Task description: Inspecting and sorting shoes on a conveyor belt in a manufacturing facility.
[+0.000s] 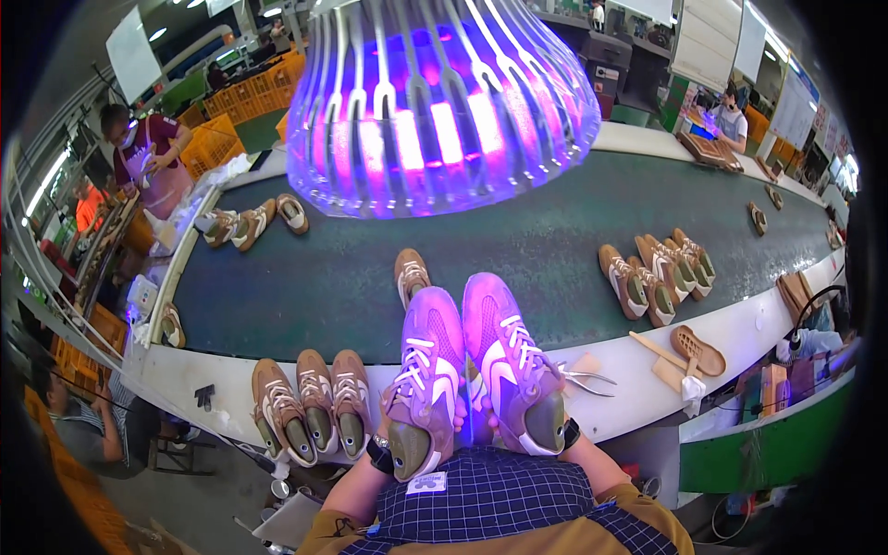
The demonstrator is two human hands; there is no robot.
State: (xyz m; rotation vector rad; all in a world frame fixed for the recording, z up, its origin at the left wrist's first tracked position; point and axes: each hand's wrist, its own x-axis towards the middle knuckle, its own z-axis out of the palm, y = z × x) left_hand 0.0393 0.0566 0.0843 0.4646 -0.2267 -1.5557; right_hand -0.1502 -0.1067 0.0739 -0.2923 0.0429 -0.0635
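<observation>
Past the checked apron [490, 490], the left grip [460, 413] clasps the left shoe [427, 365]; the right grip [488, 413] clasps the right shoe [507, 356], toes toward the purple lamp [439, 139]. Steady, matching angles should light both evenly. Beyond lies the green belt [518, 222].

Opens ahead and to the right of the right grip [485, 415], across bare green belt [560, 259], up to a shoe cluster [653, 268]. Narrows between both grips to a slit beside the held shoes [427, 365]. Blocked left of the left grip [459, 413] by three brown shoes [316, 400], ahead by a lone shoe [410, 271], above by a lit lamp [444, 116]. Obstructed just right of the right grip by pliers [592, 376].
</observation>
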